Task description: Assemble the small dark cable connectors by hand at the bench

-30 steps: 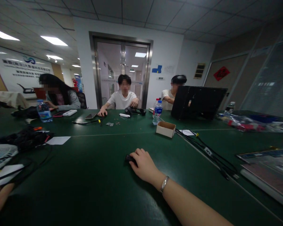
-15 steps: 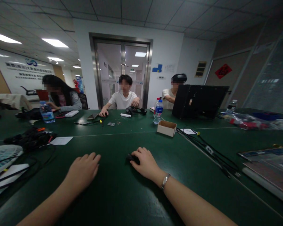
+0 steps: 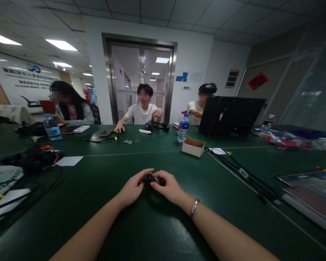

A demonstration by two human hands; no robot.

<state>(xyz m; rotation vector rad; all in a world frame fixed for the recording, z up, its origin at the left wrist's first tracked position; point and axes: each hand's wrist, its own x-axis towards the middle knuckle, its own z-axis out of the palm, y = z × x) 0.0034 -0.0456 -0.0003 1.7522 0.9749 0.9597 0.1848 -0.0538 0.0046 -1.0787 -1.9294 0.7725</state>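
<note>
A small black object that looks like a computer mouse (image 3: pixel 150 178) is held between my two hands above the green table (image 3: pixel 163 232). My left hand (image 3: pixel 133 186) grips its left side, with the fingers reaching over the far side and the thumb nearer me. My right hand (image 3: pixel 168 185) closes on its right end with thumb and fingers. A shiny spot shows beside the right fingertips. My fingers hide much of the mouse. A silver bracelet (image 3: pixel 195 207) sits on my right wrist.
Ahead stand a small cardboard box (image 3: pixel 193 148), a water bottle (image 3: pixel 183 127) and a black monitor (image 3: pixel 232 116). Black cables (image 3: pixel 244 175) and flat panels (image 3: pixel 312 199) lie right. Left are a paper sheet (image 3: pixel 70 161) and a pale mesh basket (image 3: pixel 5 179). Three people sit across.
My left hand has moved right from the bare tabletop and taken hold of the mouse. My right hand has gone from resting over the mouse to gripping its right end.
</note>
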